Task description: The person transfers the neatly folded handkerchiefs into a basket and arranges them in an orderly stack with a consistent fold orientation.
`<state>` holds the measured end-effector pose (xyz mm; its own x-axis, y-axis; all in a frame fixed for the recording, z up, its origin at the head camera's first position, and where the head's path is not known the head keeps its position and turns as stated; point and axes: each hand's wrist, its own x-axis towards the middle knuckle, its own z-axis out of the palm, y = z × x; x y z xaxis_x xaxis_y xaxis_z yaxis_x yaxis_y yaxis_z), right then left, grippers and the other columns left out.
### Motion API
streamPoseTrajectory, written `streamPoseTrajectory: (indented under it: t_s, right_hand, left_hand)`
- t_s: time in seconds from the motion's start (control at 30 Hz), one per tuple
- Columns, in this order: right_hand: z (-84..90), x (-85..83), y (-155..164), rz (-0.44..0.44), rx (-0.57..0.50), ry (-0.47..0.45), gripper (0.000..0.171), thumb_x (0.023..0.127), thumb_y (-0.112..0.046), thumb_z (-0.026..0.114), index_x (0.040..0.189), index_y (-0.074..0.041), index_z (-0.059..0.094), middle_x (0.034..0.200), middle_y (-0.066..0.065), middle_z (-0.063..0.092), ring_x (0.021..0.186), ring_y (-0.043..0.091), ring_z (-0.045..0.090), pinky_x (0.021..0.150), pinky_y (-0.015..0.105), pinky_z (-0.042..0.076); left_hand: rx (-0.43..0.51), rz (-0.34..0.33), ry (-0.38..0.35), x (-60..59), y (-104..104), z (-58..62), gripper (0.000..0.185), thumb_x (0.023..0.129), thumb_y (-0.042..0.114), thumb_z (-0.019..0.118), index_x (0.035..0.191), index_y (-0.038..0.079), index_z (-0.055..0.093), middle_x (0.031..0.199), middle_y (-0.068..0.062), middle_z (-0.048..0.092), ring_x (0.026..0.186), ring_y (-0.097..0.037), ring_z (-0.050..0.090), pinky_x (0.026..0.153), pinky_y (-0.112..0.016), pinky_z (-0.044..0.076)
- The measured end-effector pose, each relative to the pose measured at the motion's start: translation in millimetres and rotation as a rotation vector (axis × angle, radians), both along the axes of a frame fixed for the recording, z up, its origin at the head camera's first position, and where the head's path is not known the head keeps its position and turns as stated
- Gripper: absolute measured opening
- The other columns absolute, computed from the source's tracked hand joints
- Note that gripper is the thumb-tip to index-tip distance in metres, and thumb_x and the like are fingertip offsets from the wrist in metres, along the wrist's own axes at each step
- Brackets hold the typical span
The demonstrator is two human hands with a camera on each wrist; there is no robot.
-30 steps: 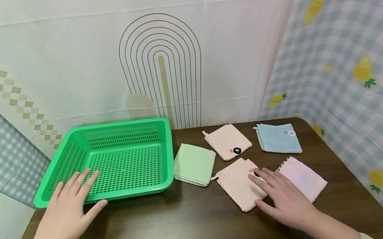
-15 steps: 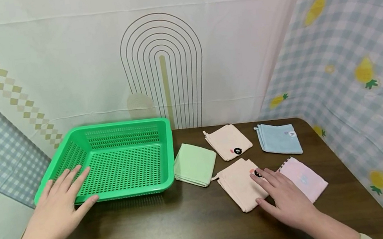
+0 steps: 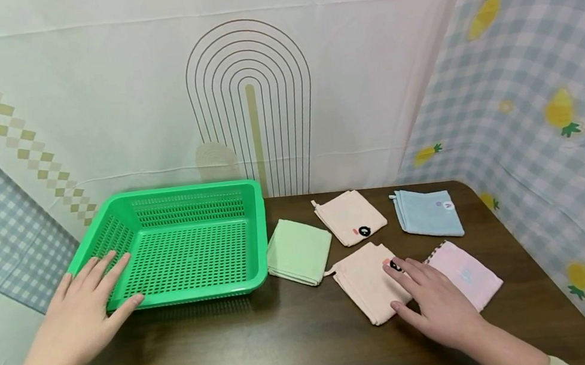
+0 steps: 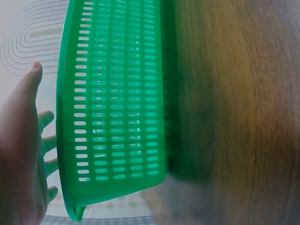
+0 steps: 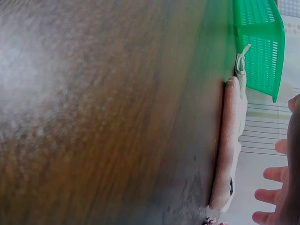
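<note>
Tabletop (image 3: 299,338) — cloth (image 3: 365,279) under right hand (image 3: 439,304)

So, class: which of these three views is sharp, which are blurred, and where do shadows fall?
Head view: sharp, evenly lit, with a soft shadow under the green basket. Left wrist view: table smeared, basket slots fairly clear. Right wrist view: tabletop soft and mottled, the pink cloth seen edge-on.
</note>
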<state>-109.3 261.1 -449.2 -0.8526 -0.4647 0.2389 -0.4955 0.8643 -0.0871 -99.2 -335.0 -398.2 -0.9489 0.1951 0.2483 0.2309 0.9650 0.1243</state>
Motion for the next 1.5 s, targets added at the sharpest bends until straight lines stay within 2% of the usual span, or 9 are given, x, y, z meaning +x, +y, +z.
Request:
streamPoseTrajectory:
  t_s: [0.17, 0.37, 0.9, 1.5]
  right_hand:
    - [-1.6, -0.4, 0.4, -0.004, 0.002, 0.001, 0.065, 0.093, -0.043, 0.065, 0.149, -0.017, 0.047, 0.148, 0.012, 0.048, 0.134, 0.038, 0.044, 0.109, 0.053, 0.034]
    - [-2.6, -2.2, 0.6, -0.016, 0.004, -0.007, 0.066, 0.093, -0.044, 0.065, 0.15, -0.016, 0.046, 0.148, 0.013, 0.048, 0.134, 0.038, 0.044, 0.108, 0.053, 0.034]
    - [-5.7, -4.3, -0.3, -0.041, 0.015, -0.047, 0.065, 0.096, -0.048, 0.059, 0.151, -0.016, 0.044, 0.149, 0.014, 0.047, 0.135, 0.038, 0.043, 0.109, 0.054, 0.034]
    - [-7.9, -10.2, 0.6, -0.091, 0.013, -0.085, 0.065, 0.096, -0.049, 0.058, 0.151, -0.018, 0.044, 0.148, 0.015, 0.047, 0.134, 0.039, 0.044, 0.107, 0.057, 0.037]
  left_hand:
    - [-0.003, 0.001, -0.012, -3.2, -3.3, 1.0, 0.083, 0.095, 0.056, 0.057, 0.161, 0.026, 0.016, 0.16, -0.016, 0.026, 0.147, -0.042, 0.018, 0.119, -0.054, -0.012]
    - [-0.001, 0.006, -0.04, -6.5, -7.4, 2.3, 0.084, 0.095, 0.055, 0.058, 0.161, 0.026, 0.015, 0.16, -0.018, 0.026, 0.148, -0.043, 0.015, 0.118, -0.052, -0.016]
    - [0.009, 0.009, -0.079, -9.5, -15.6, -10.9, 0.082, 0.097, 0.054, 0.055, 0.161, 0.024, 0.014, 0.161, -0.021, 0.023, 0.148, -0.046, 0.011, 0.116, -0.053, -0.019]
    - [-0.004, 0.001, -0.092, -16.9, -18.0, -7.2, 0.081, 0.098, 0.053, 0.053, 0.161, 0.025, 0.012, 0.161, -0.021, 0.021, 0.148, -0.046, 0.01, 0.116, -0.051, -0.02]
